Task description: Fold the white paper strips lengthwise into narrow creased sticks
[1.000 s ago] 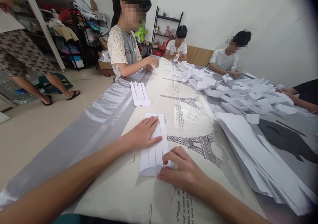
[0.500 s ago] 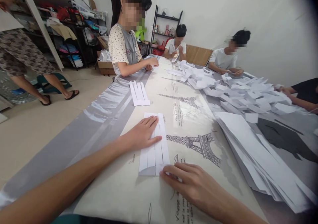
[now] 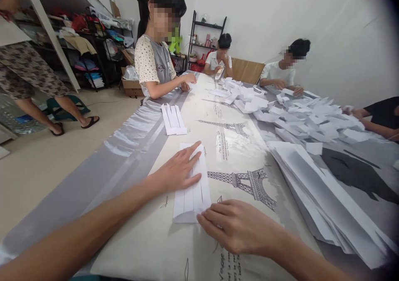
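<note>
A white sheet of paper (image 3: 183,208) with several long lengthwise slits or folds lies on the table right in front of me. My left hand (image 3: 179,171) rests flat across its upper part, fingers spread. At the sheet's lower right corner, my right hand (image 3: 222,223) pinches the paper between thumb and fingers; the fingertips partly cover that corner. The near edge is slightly raised or folded. Beyond it lies a similar slit white paper piece (image 3: 173,121).
A stack of long white papers (image 3: 321,198) lies at the right, with a heap of folded paper pieces (image 3: 299,114) behind it. Several people sit or stand round the table (image 3: 131,239). Shelves (image 3: 90,48) stand at the back left.
My left fingers have spread wider on the sheet. My right hand has shifted slightly left at the lower corner, and the small flap there is now hidden by or lower beneath the fingers.
</note>
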`<state>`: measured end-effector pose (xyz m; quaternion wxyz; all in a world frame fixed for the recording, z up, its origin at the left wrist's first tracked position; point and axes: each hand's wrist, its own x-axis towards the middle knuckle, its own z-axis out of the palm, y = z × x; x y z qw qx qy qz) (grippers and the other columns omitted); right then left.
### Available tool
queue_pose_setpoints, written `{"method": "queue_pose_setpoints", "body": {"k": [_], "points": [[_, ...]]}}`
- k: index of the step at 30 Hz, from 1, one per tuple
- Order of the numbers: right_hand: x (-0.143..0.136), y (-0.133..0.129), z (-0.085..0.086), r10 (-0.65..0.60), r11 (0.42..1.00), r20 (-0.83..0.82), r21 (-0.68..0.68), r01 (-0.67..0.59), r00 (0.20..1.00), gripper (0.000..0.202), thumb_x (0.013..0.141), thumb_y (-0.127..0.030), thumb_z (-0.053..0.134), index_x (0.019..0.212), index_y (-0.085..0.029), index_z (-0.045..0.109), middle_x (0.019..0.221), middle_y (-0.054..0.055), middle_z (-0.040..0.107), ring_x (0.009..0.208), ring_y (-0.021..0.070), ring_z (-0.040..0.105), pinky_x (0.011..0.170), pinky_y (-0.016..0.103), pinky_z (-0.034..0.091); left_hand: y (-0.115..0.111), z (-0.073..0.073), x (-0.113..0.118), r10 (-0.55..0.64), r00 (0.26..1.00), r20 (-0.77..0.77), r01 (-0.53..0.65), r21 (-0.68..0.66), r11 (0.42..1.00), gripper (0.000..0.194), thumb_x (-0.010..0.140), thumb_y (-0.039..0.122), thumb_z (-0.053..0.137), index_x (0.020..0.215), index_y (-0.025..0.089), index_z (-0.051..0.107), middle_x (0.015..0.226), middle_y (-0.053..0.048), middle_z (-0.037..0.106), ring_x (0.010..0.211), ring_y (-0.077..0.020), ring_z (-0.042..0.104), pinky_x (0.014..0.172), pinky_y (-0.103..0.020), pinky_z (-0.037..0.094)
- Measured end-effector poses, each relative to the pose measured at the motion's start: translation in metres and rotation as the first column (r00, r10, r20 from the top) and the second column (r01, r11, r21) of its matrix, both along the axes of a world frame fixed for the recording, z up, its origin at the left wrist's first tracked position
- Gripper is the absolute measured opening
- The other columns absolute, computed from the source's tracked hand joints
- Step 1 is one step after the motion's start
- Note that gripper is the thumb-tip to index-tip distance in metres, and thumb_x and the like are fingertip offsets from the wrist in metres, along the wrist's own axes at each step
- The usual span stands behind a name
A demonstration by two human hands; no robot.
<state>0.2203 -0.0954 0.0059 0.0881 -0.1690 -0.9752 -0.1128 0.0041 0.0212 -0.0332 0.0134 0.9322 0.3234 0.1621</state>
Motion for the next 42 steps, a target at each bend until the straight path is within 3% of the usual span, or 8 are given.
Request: {"method": "queue_pose_setpoints", "body": {"k": [4,7,9,13,18,22,27,42], "points": [[0.000,0.000,-0.002,0.039,0.999,-0.094,0.014,-0.038,0.995,0.019,0.098,-0.004,0.049,0.102,-0.006,0.068,0.073,0.005,0.069,0.061,0.0163,0.058,0.050,0.031,0.045,0.000,0.005,0.004,-0.022,1.000,-0.013,0.024,0.134,0.991,0.050,0.101,0.046,0.048,0.139,0.013,0.048,0.160,-0.018,0.035,0.150,-0.0386,0.028,0.118,-0.054,0.032],[0.007,0.004,-0.010,0.034,0.999,-0.246,0.001,-0.035,0.969,0.022,0.100,-0.004,0.046,0.112,-0.003,0.064,0.079,0.008,0.072,0.072,0.0182,0.064,0.061,0.032,0.055,-0.002,0.012,0.005,-0.126,0.988,0.092,0.107,0.190,0.976,0.032,0.103,0.035,0.049,0.122,0.012,0.060,0.134,-0.018,0.061,0.136,-0.0337,0.048,0.114,-0.053,0.036],[0.013,0.008,-0.017,-0.026,1.000,-0.369,-0.011,0.023,0.929,0.022,0.098,-0.003,0.050,0.118,-0.003,0.060,0.085,0.010,0.073,0.081,0.0195,0.066,0.070,0.034,0.057,-0.007,0.018,0.005,-0.272,0.937,0.218,0.248,0.131,0.960,0.024,0.105,0.029,0.046,0.113,0.015,0.063,0.115,-0.012,0.069,0.113,-0.0247,0.062,0.106,-0.045,0.044],[0.021,0.018,-0.024,-0.122,0.988,-0.580,0.006,0.154,0.806,0.033,0.092,0.002,0.061,0.123,-0.007,0.057,0.089,0.009,0.072,0.083,0.0181,0.065,0.073,0.032,0.057,-0.020,0.026,0.008,-0.541,0.793,0.280,0.530,0.119,0.840,0.020,0.103,0.033,0.054,0.109,0.017,0.064,0.098,-0.006,0.072,0.090,-0.0181,0.065,0.092,-0.037,0.051],[0.024,0.023,-0.026,-0.153,0.984,-0.573,-0.016,0.176,0.805,0.020,0.092,-0.001,0.061,0.109,-0.012,0.060,0.087,0.008,0.069,0.081,0.0175,0.062,0.072,0.032,0.055,-0.024,0.022,0.014,-0.552,0.821,0.148,0.472,0.370,0.800,0.016,0.100,0.010,0.051,0.092,0.018,0.063,0.087,-0.003,0.071,0.080,-0.0154,0.064,0.086,-0.035,0.053],[0.029,0.025,-0.028,-0.200,0.975,-0.536,-0.024,0.223,0.820,0.010,0.094,-0.006,0.065,0.093,-0.016,0.062,0.082,0.004,0.065,0.073,0.0148,0.056,0.066,0.030,0.049,-0.022,0.023,0.012,-0.569,0.813,0.124,0.482,0.404,0.777,0.015,0.099,0.009,0.053,0.094,0.018,0.064,0.089,-0.003,0.072,0.082,-0.0155,0.065,0.085,-0.035,0.054],[0.034,0.023,-0.025,-0.135,0.971,-0.425,0.124,0.205,0.895,0.018,0.092,0.002,0.060,0.089,-0.015,0.061,0.070,-0.001,0.056,0.062,0.0122,0.042,0.055,0.028,0.037,-0.025,0.026,0.011,-0.573,0.814,0.095,0.480,0.445,0.756,0.006,0.095,0.009,0.061,0.094,0.015,0.064,0.087,-0.004,0.070,0.081,-0.0163,0.065,0.077,-0.033,0.054],[0.040,0.017,-0.025,-0.152,0.944,-0.330,0.230,0.236,0.932,0.024,0.096,-0.007,0.060,0.076,-0.019,0.055,0.065,-0.004,0.048,0.057,0.0127,0.040,0.047,0.030,0.030,-0.017,0.026,0.007,-0.577,0.809,0.114,0.491,0.410,0.769,0.012,0.098,0.007,0.056,0.097,0.017,0.062,0.088,-0.003,0.070,0.083,-0.0160,0.064,0.075,-0.031,0.053]]}}
